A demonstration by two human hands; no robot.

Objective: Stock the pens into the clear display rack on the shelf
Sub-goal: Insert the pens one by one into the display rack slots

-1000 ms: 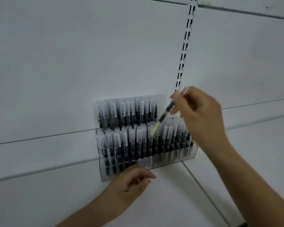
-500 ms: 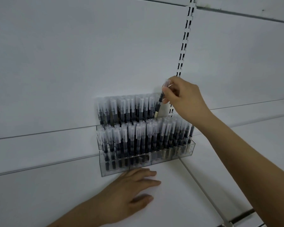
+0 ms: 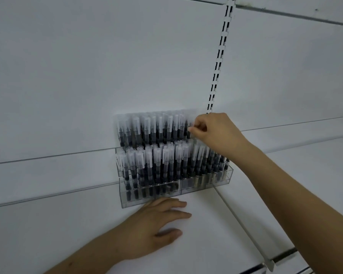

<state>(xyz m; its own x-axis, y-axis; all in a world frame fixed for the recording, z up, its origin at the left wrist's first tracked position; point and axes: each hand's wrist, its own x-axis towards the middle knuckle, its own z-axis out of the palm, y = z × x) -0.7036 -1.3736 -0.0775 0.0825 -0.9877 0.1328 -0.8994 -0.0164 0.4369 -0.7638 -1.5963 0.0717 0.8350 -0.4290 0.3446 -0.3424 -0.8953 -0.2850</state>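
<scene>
Right hand has dropped from above the rack to the upper tier's right end, fingertips pinching a pen now standing in the last slot there. Left hand has slid forward and lies flat, fingers spread, on the white shelf, just in front of the clear display rack. Rack backs against the wall panel; open shelf lies to its right and front. Both tiers packed with dark pens, frosted caps up.
</scene>
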